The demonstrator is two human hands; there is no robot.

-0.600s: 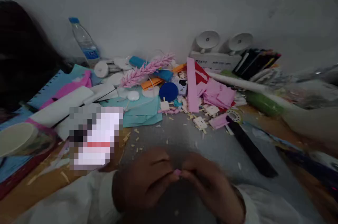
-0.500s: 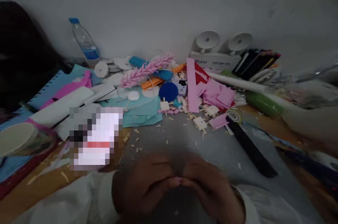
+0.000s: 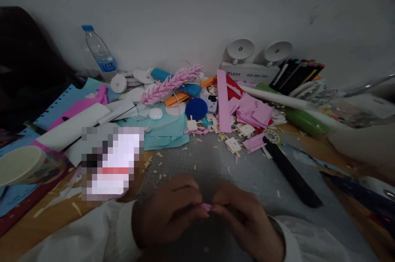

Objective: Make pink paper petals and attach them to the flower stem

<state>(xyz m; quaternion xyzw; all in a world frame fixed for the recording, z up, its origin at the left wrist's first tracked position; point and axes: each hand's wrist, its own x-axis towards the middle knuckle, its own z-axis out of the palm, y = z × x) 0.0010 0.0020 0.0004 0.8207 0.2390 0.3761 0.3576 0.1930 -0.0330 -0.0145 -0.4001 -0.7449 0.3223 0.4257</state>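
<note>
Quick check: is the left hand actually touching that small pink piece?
Touching. The head view shows the left hand pinching the small pink piece between thumb and finger, with no gap visible.

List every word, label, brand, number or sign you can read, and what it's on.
Nothing reads with certainty.
Bottle label: white marks on blue, too small.
White box: dark print, too blurred.
Pixelated patch: any text is masked.
Pink piece between the fingers: no lettering visible.
</note>
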